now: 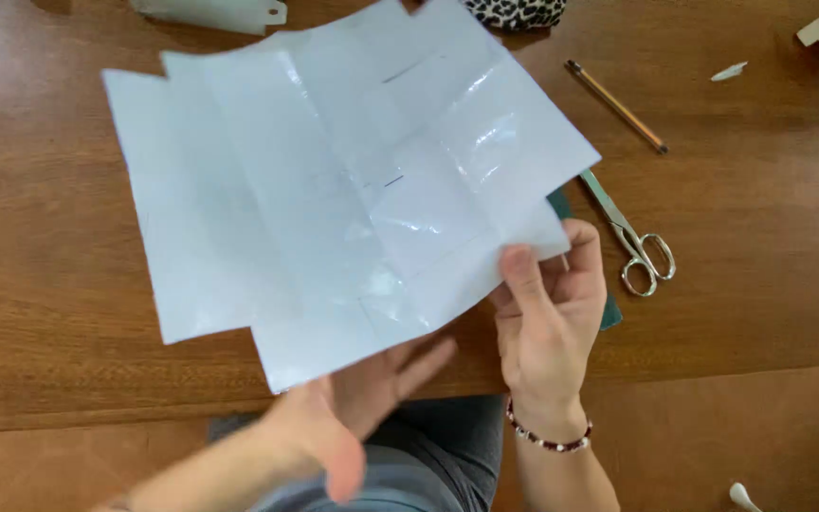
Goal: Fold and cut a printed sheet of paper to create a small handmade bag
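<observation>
Head view: you hold a creased white sheet up over the middle and upper left of the frame, tilted, its folds marking it into panels and its right part glossy, as if taped or laminated. Your right hand pinches its lower right corner, thumb on top and fingers behind, so that hand is closed on the sheet. Your left hand sits under the lower edge, palm up and fingers spread wide; whether it touches the sheet cannot be told, and it grips nothing.

Judging from this, you are at the stage of unfolding or checking the creases, with the sheet off the table. Any next move calls for a second hold: with only one corner pinched the sheet will sag and swing.

A dark green thing shows just behind your right hand, mostly hidden. Scissors lie right of it, shut, handles toward you. A pencil lies slanting at upper right, well apart from the scissors. A small white scrap lies farther right.

Of containers, a spotted pouch peeks in at the top edge; its contents are out of sight. A pale plastic piece lies at top left.
</observation>
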